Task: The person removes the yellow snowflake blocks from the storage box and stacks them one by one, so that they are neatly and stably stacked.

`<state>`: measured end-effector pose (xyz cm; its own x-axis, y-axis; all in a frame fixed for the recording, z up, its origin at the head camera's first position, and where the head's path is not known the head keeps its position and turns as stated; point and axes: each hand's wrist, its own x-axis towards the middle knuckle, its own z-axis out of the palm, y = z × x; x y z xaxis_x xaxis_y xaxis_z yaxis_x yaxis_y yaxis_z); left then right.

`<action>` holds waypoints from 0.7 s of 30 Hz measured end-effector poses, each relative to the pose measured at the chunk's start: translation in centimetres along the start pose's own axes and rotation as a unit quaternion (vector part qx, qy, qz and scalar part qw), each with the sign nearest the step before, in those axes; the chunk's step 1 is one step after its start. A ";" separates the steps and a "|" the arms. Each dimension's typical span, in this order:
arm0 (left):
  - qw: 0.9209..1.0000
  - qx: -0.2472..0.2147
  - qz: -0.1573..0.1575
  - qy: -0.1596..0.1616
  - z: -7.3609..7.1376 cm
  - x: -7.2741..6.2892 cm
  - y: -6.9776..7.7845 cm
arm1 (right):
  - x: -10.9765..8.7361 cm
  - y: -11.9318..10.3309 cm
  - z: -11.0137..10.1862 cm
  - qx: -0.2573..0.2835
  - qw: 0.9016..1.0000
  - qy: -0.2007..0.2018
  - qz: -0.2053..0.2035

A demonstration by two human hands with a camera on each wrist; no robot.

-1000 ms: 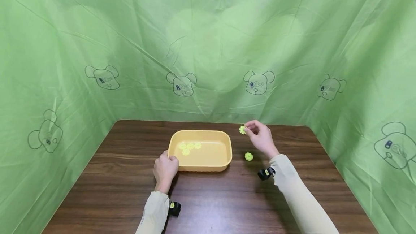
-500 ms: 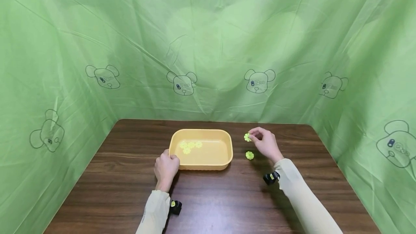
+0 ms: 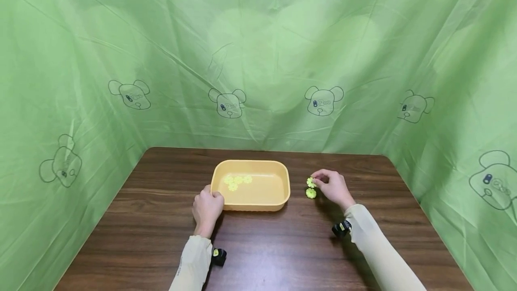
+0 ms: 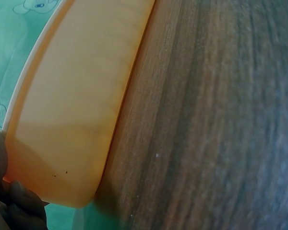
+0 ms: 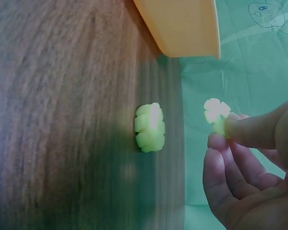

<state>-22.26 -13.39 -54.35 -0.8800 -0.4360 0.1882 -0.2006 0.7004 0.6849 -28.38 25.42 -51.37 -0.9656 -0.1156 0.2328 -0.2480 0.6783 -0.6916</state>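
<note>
A yellow plastic tray (image 3: pixel 258 207) with rounded corners stands on the table. My left hand (image 3: pixel 207 210) grips its near left corner, thumb over the rim. In the left wrist view, fingers (image 4: pixel 24 206) show at the tray's corner. My right hand (image 3: pixel 333 187) pinches a small yellow-green flower-shaped piece (image 3: pixel 310 182) between thumb and fingertips, right of the tray. Just in front of that piece lies a second flower-shaped piece (image 3: pixel 310 193), which looks thick in the right wrist view. Several like pieces (image 3: pixel 233 187) lie in the tray's left half.
The brown wood-grain table (image 3: pixel 266 241) extends around the tray on all sides. A green cloth (image 3: pixel 266 57) printed with bear heads hangs behind it and at both sides. Each wrist bears a small black camera (image 3: pixel 341 228).
My right hand has come toward me and slightly right with its flower-shaped piece, closer to the one on the table. My left hand keeps its grip on the tray.
</note>
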 end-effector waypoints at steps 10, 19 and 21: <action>1.000 -0.001 -0.001 0.003 0.0 -0.2 0.0 | -0.2 0.5 0.1 -0.029 0.999 -0.040 0.008; 1.000 0.005 0.002 0.010 0.2 -0.2 -0.1 | -0.2 0.8 0.4 -0.047 0.996 -0.065 0.041; 1.000 0.008 0.002 0.010 0.2 -0.2 -0.1 | -0.3 1.0 0.5 -0.047 0.995 -0.068 0.048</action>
<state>-22.14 -13.25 -54.57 -0.8719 -0.4447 0.2048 -0.2044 0.7107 0.6732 -28.40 25.76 -52.41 -0.9876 -0.1401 0.0703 -0.1525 0.7547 -0.6381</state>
